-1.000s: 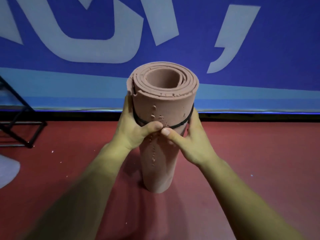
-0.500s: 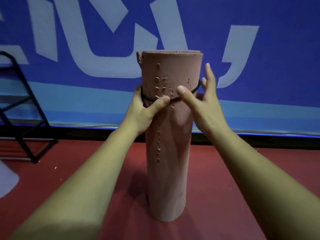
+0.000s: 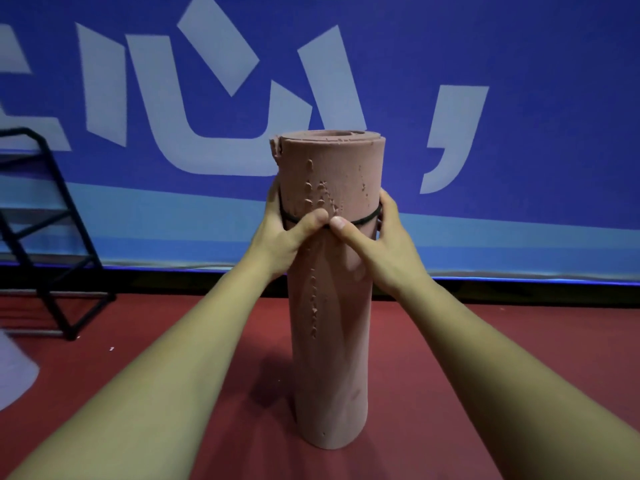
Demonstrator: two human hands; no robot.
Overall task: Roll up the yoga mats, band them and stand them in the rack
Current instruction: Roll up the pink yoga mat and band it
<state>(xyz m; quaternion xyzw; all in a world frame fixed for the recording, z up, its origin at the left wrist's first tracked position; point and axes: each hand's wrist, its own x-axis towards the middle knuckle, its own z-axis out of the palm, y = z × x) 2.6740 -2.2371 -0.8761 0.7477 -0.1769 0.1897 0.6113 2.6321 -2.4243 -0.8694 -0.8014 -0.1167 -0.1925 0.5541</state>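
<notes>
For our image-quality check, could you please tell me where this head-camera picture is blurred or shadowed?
Head view: the pink rolled foam mat, left hand and right hand are sharp; the pale shape at the left edge is blurred; the mat throws a soft shadow leftward on the red floor.

One wide-angle camera, worn on the head, looks forward and slightly down along both forearms. The left hand and right hand sit close, at frame centre, gripping the upright rolled yoga mat. A blue banner rises beyond the hands, a black rack stands far left of the left hand, and red floor lies below the hands.
</notes>
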